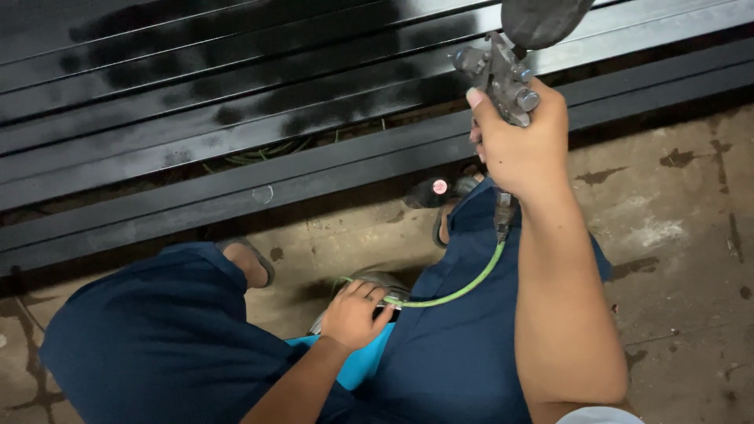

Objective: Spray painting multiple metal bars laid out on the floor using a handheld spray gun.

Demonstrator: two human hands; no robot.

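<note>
Your right forearm fills the lower right, closest to the lens, and it runs up to your right hand. That hand is wrapped tight round the grip of a grey metal spray gun, w/ your thumb up along its left side. You hold the gun up near the top edge, right of the middle, over the dark rails. A dark round cup sits on top of the gun, partly cut off by the top edge. You can't see the front tip of the gun well enough to tell which way it points.

From under your right hand a thin green hose hangs down and curves left across your dark blue trouser leg. Your left hand is low, near the middle, w/ fingers curled over the end of that hose, so it's pinching or holding it; the hose end goes under your fingers.

Just below your left hand is a bit of bright blue cloth. Your other knee in dark blue is at the lower left. You're squatting, and a grey sandal shows by that knee.

Long black metal bars lie side by side across the whole top half, shiny & wet-looking in spots, w/ duller grey patches. Under you is a stained, cracked concrete floor w/ dark drips.
</note>
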